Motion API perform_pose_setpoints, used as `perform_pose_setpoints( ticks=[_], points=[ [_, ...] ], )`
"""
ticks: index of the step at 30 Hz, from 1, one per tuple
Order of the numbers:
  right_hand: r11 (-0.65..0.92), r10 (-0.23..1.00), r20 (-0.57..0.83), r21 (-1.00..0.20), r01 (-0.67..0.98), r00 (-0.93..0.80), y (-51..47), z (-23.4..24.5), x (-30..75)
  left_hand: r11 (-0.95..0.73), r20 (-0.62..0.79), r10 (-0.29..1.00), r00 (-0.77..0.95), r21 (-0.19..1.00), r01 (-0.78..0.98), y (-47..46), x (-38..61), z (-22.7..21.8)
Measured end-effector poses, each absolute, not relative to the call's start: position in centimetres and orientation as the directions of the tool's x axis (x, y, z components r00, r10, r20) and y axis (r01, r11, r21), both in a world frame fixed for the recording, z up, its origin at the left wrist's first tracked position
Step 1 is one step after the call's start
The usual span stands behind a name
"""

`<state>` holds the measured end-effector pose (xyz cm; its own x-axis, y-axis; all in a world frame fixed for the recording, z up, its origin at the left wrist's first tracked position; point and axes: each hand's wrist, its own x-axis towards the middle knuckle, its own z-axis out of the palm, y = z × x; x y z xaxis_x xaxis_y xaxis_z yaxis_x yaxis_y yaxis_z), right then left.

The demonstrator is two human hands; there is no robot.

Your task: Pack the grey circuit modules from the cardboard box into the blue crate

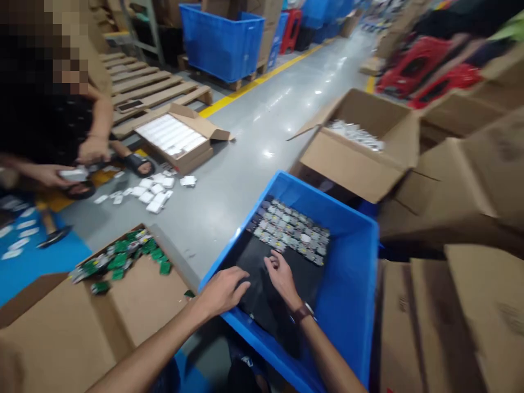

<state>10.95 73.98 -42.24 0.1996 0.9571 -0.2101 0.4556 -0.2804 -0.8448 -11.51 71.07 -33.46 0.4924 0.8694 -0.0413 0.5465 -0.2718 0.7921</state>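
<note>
My left hand [225, 289] hovers at the left rim of a blue plastic bin [347, 273], thumb and fingers apart, nothing in it. Inside the bin my right hand [282, 275] is over a black sheet [262, 305], its fingers loosely bent and apart, and no object shows in them. Beyond my right fingertips, rows of small grey-green electronic boards [286, 226] lie side by side on the sheet. A small white round piece [305, 238] sits among the boards. Dark wristwear circles my right wrist.
Left of the bin, a cardboard box [143, 305] holds a pile of green boards [118, 259]. An open carton [356, 174] with white parts stands behind the bin. At left, a co-worker's hands [94, 150] hold a white part near scattered white pieces [155, 191]. Cartons crowd the right.
</note>
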Motion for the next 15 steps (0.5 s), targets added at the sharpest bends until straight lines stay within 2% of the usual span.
perform_pose_setpoints(
  ticks=[4,7,11,15],
  points=[
    [-0.240,0.918,-0.328,-0.907,0.345,-0.222,69.1,-38.3,7.3,-0.362,0.223,0.913,0.341,0.828,0.429,70.2,-13.0,-32.4],
    [-0.086,0.862,-0.255,-0.925,0.371,-0.438,65.8,-36.4,6.0,-0.327,0.276,0.945,0.175,0.784,0.528,67.3,-16.0,-33.0],
    [0.198,0.819,-0.097,-0.877,0.437,-0.565,63.5,-36.7,5.2,-0.039,0.125,0.989,-0.085,0.754,0.656,60.4,-20.8,-35.9],
    [0.296,0.800,-0.060,-0.827,0.479,-0.597,63.7,-38.6,5.3,0.261,-0.067,0.954,-0.291,0.661,0.704,55.3,-26.3,-39.9]
  ],
)
